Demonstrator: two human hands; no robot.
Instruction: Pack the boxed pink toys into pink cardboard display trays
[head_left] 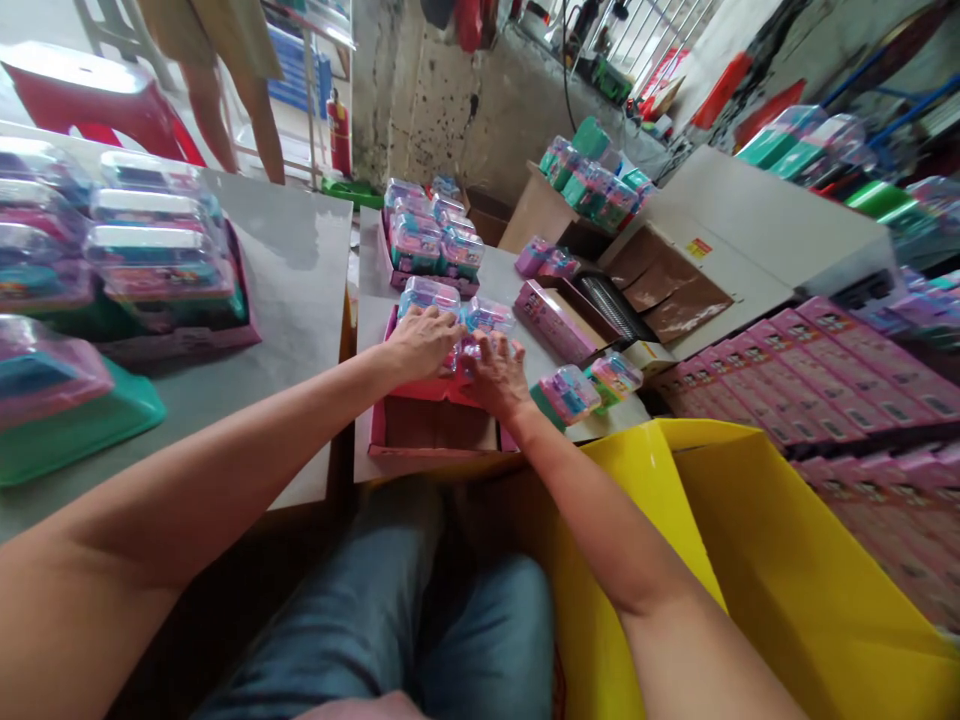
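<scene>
Both my hands reach over an open pink cardboard tray point(439, 425) on a small grey table point(495, 275). My left hand point(424, 340) has its fingers curled down onto a clear plastic toy pack point(429, 295) at the tray's far end. My right hand point(495, 375) presses with bent fingers on another clear toy pack point(489, 316) beside it. The near half of the tray shows bare brown cardboard. Two loose toy packs point(592, 385) lie just right of my right hand.
A filled pink tray point(431, 245) sits further back on the table. Stacked toy packs point(142, 245) are on the left table. A yellow bin point(757, 570) stands at my right, flat pink boxes point(825, 370) beyond it. A person point(225, 80) stands at the far left.
</scene>
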